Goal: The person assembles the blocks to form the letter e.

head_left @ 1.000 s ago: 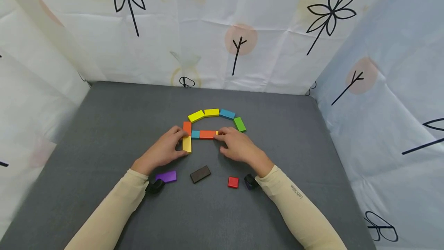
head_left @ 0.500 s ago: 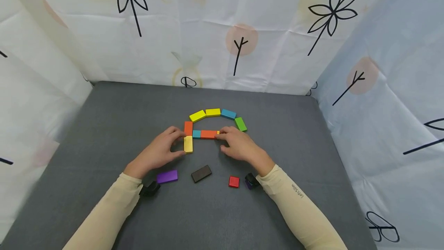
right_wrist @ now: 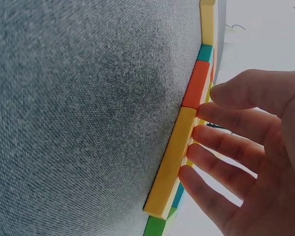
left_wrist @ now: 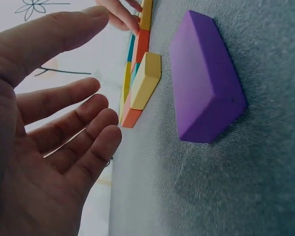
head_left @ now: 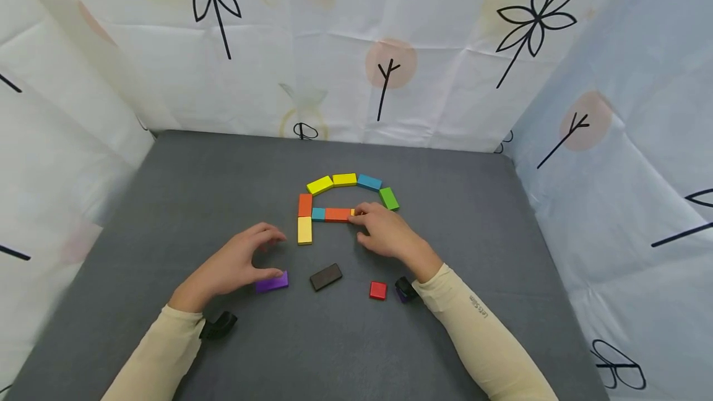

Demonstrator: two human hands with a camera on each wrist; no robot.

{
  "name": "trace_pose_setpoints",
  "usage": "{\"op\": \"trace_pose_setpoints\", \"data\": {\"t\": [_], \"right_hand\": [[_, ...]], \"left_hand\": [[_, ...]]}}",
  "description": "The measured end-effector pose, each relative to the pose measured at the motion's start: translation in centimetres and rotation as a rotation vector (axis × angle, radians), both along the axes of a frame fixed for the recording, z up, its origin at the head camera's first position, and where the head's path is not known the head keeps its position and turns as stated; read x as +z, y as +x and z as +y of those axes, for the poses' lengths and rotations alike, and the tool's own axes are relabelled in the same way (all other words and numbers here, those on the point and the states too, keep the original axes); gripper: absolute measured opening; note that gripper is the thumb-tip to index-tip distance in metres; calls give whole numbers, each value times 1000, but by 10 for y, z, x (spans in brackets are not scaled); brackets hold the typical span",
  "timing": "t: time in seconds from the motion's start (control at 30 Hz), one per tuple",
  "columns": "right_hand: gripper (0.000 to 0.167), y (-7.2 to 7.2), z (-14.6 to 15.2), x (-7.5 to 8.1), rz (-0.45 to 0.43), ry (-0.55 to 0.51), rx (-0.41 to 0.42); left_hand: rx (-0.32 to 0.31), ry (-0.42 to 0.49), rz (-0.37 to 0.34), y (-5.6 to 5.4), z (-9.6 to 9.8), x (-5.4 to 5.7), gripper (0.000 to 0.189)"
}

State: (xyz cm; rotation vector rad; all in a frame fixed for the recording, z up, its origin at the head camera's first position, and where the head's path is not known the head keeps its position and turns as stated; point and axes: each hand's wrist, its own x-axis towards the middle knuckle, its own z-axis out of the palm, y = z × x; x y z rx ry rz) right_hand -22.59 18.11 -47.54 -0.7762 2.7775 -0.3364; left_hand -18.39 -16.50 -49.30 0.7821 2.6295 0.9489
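My left hand (head_left: 236,262) has its fingers spread above and beside a purple block (head_left: 272,282). In the left wrist view a gap separates the hand from that purple block (left_wrist: 199,73), and nothing is held. My right hand (head_left: 392,234) hovers over or rests on a yellow-orange block (right_wrist: 172,162), its fingers loosely extended along it; whether the fingertips touch cannot be told. This block continues a row with an orange-red block (head_left: 337,215) and a teal block (head_left: 318,214). Most of it is hidden by the right hand in the head view.
A pale yellow block (head_left: 304,231) and an orange block (head_left: 305,205) form the left side. Yellow (head_left: 345,179), blue (head_left: 369,182) and green (head_left: 389,198) blocks curve behind the row. Nearer lie a dark brown block (head_left: 325,277) and a red block (head_left: 377,290).
My left hand has drawn away from the pale yellow block, leftward and nearer, to the purple block. The right hand has stayed on or over its row of blocks.
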Motion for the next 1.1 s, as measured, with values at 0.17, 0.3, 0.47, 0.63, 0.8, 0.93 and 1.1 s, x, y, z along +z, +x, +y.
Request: {"op": "trace_pose_setpoints", "data": {"t": [0.17,0.3,0.47,0.63,0.8,0.93,1.1], "right_hand": [[45,-1,0,-1,0,9,0],[45,0,1,-2,-4,8,-6],[46,0,1,-2,3,7,-9],[46,0,1,-2,6,4,-7],[45,1,1,-3,11,2,-5],[45,1,1,-3,18,-4,-2],[45,1,0,-3,27,-16,7]], "left_hand": [[-14,-8,-17,10,-4,4,59],[-8,-19,-23,16,-7,4,58],[11,-48,-51,20,-9,2,57],[14,-70,-74,25,-9,-3,51],[-1,-68,-53,31,-10,-11,47],[-14,-57,-35,33,-10,-15,44],[-8,-74,-21,34,-9,-20,41]]}}
